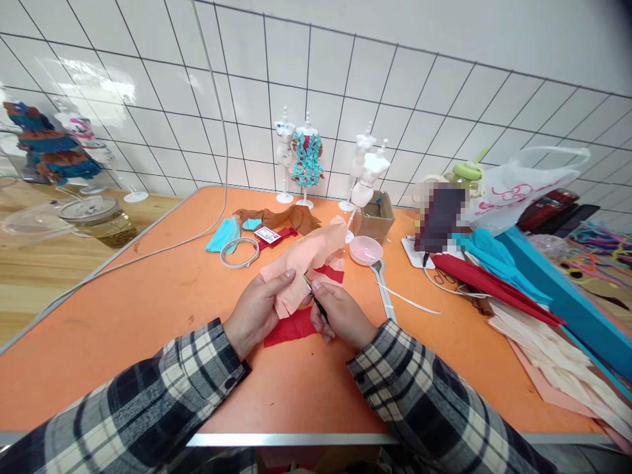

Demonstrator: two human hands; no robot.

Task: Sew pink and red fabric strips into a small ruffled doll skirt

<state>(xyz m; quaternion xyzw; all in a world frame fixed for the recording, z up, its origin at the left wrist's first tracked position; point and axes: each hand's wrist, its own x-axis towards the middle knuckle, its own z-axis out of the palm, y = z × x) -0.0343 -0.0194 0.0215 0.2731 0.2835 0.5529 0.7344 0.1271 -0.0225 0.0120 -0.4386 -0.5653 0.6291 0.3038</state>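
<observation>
My left hand pinches the near end of a peach fabric strip that rises up and away over the orange table. My right hand is closed on small dark scissors, their tip touching the strip's lower edge, which is cut into narrow fringes. A red fabric piece lies flat on the table under both hands. Both sleeves are plaid.
Several small white mannequins stand at the back, one in a blue ruffled dress. A cardboard box, pink dish, white tape roll, brown and teal fabric lie nearby. Stacked fabric sheets and a plastic bag fill the right.
</observation>
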